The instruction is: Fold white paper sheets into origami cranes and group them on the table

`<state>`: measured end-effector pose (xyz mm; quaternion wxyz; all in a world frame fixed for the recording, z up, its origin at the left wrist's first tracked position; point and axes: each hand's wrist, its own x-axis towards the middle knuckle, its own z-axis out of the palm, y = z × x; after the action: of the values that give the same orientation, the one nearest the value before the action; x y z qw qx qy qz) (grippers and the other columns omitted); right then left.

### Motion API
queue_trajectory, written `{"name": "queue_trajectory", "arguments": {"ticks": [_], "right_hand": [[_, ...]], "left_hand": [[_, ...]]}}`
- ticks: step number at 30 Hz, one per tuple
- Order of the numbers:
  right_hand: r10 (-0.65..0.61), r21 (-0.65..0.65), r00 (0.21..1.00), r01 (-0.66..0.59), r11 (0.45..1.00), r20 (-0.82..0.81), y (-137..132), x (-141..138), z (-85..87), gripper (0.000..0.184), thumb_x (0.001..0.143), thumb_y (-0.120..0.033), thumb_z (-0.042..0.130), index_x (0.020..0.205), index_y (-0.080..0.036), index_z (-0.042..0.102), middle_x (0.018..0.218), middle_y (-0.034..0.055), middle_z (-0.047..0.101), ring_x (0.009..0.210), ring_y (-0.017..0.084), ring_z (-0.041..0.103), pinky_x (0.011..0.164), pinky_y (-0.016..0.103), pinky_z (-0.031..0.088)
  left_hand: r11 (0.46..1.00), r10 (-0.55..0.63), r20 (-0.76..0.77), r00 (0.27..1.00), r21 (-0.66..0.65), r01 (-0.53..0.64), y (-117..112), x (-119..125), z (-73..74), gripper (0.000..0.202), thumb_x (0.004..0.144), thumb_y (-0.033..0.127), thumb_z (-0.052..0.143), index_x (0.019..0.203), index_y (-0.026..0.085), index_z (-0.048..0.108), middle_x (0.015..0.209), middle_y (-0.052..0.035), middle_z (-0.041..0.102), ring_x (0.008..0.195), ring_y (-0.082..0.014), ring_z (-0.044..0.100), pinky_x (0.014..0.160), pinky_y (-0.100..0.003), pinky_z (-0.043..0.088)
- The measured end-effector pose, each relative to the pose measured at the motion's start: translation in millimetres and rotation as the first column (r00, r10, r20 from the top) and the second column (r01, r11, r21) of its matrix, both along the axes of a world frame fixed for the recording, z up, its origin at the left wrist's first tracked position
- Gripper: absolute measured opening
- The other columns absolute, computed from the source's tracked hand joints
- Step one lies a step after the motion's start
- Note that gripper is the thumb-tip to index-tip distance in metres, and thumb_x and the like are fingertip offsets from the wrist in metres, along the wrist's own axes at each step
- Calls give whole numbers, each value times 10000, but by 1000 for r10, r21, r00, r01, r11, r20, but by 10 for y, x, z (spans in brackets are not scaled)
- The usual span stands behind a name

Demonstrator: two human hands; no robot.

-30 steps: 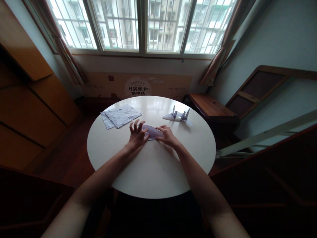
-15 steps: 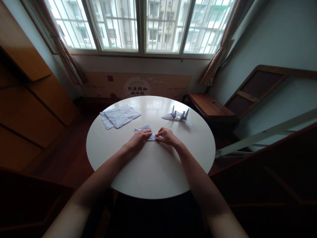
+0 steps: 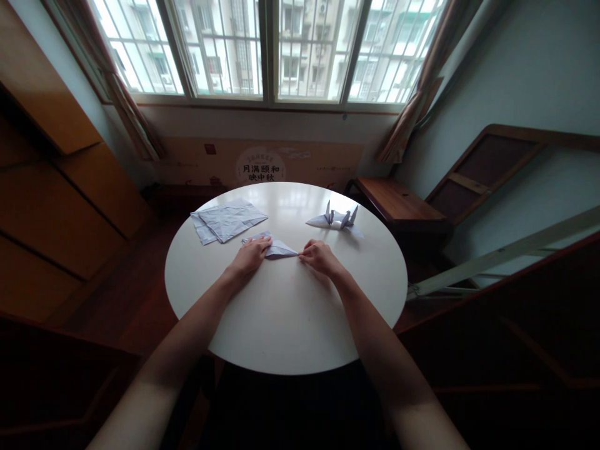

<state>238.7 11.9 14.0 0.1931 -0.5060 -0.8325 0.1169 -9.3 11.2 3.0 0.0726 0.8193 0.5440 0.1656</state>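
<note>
Lilac paper piece, folded to long point, lies flat at middle of worktop, which is round, white and glossy. Left hand spread flat, palm down, pressing wide left end of piece. Right hand pinches pointed right tip, fingertips closed together on it. Far left: loose stack of paper sheets. Far right: paper crane, wings up. Behind worktop, under window, cardboard panel with round emblem and Chinese text reading 月满颐和 映中秋.
</note>
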Motion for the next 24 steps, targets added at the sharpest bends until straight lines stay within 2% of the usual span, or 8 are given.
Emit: {"name": "queue_trajectory", "arguments": {"ticks": [4,6,8,10,14,17,20,24], "right_hand": [[-12,150,997,23,988,-70,9,-46,-44,256,837,-213,646,1076,-209,738,1042,101,647,978,236,588,901,372,456],[36,202,995,-16,979,-97,12,-73,-74,341,840,-233,656,1179,-222,688,1109,114,617,1007,241,578,922,399,460],[114,210,989,-92,973,-98,14,-97,-114,362,836,-244,670,1198,-250,675,1156,113,594,1006,233,584,932,407,464],[176,193,979,-155,969,-100,16,-112,-157,349,836,-212,667,1181,-262,683,1162,104,591,999,220,599,932,391,470],[219,171,965,-194,966,-143,17,-115,-190,333,839,-129,630,1145,-240,699,1122,91,609,929,188,627,862,329,497],[229,194,954,-191,962,-193,4,-111,-134,236,860,-136,600,1036,-217,736,1046,83,629,857,168,631,795,298,505],[223,267,948,-160,950,-227,-15,-112,-45,193,903,-179,556,939,-207,744,933,74,646,854,179,621,796,307,496],[135,363,938,-10,932,-320,-3,-94,24,190,925,-234,537,905,-202,723,879,74,632,847,199,601,802,340,489]], "left_hand": [[999,10,11,1000,35,-11,-7,-20,-8,389,949,193,403,1293,249,577,1405,-72,536,1326,-239,459,1135,-478,289],[999,-14,11,1000,41,14,-31,-11,9,396,949,183,395,1290,250,585,1409,-75,532,1332,-248,450,1133,-501,279],[998,-50,7,999,34,50,-60,-1,33,374,963,233,397,1275,253,602,1412,-80,528,1340,-261,439,1133,-527,263],[995,-95,9,995,19,95,-88,5,59,366,965,345,429,1270,252,610,1415,-88,523,1349,-276,426,1134,-542,252],[984,-177,8,984,3,177,-131,9,88,531,865,523,573,1312,238,581,1445,-114,484,1364,-328,392,1129,-552,260],[980,-198,28,980,15,197,-135,9,75,536,856,506,592,1318,235,577,1456,-123,466,1363,-348,384,1130,-571,248],[971,-238,75,968,18,237,-114,-11,57,527,851,447,614,1333,242,560,1450,-115,476,1354,-341,400,1137,-570,237],[947,-320,192,928,45,317,-91,-56,87,564,789,381,693,1322,246,564,1367,-95,565,1275,-313,493,1102,-506,328]]}}
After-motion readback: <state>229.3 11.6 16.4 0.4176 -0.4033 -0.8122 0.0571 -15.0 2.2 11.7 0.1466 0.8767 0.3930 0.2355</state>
